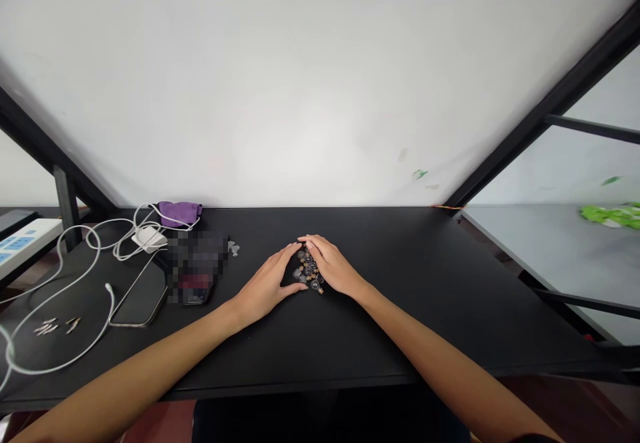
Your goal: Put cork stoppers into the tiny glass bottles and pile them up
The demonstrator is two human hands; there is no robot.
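Note:
A small heap of tiny clear glass bottles with cork stoppers [309, 270] lies on the black table [415, 283]. My left hand [266, 284] curves around the heap's left side, fingers stretched forward and thumb apart, close to the nearest bottles. On the other side, my right hand [336, 268] rests against the heap with its fingers extended and partly covers some bottles. The fingertips of both hands come close together at the far side. Neither hand grips a bottle that I can see.
On the left lie a phone [143, 293], a partly blurred dark phone-like object [197, 293], a white cable [107, 326], a white charger [149, 238] and a purple pouch [180, 212]. Small clear pieces [233, 248] and thin slivers [47, 326] lie nearby. A white wall [300, 96] stands behind.

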